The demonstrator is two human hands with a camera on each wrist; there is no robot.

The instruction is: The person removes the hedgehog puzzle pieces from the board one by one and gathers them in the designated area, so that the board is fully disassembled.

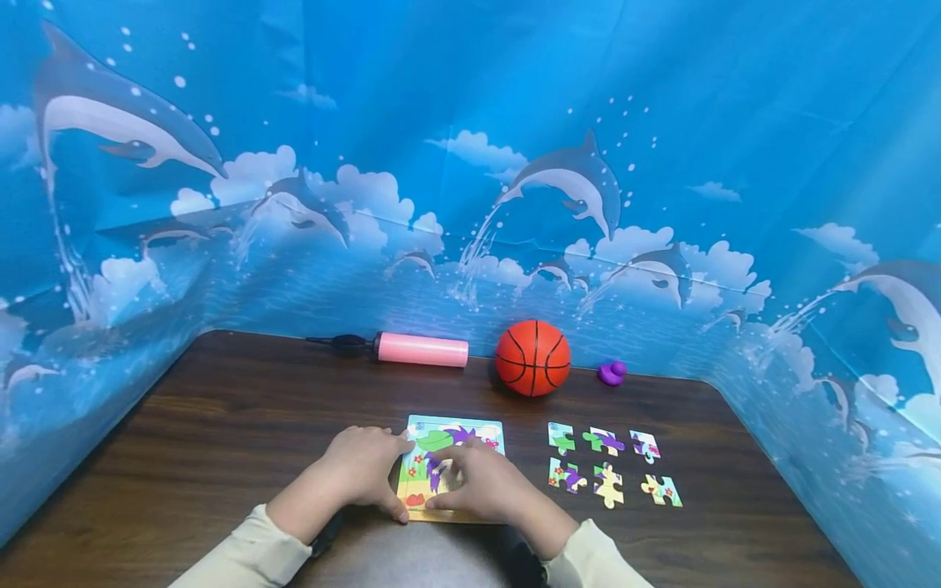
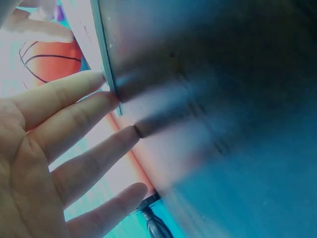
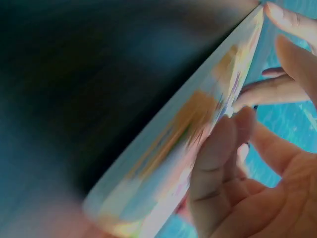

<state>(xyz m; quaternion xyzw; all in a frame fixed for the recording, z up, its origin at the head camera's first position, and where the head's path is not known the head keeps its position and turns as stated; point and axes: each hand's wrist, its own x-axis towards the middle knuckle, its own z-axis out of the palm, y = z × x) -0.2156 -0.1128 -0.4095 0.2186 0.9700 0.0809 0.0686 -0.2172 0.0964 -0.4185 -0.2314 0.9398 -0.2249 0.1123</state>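
Observation:
In the head view a jigsaw board (image 1: 422, 423) with a bright cartoon picture lies flat on the brown table. My left hand (image 1: 365, 467) is at its left side, the thumb near the lower left corner. Straight, spread fingers (image 2: 79, 116) show in the left wrist view, two tips against the board's edge (image 2: 105, 54). Over the board's right part is my right hand (image 1: 481, 482), thumb and forefinger apart above the picture. In the right wrist view its fingers (image 3: 213, 163) bend close to the board's face (image 3: 173, 148); the palm side hides part of the picture.
Several loose jigsaw pieces (image 1: 608, 487) lie in two rows to the right of the board. Along the back stand a pink hand pump (image 1: 422, 349) with a black nozzle, an orange basketball (image 1: 532, 358) and a purple rubber duck (image 1: 612, 373). A dolphin-print curtain (image 1: 470, 204) surrounds the table.

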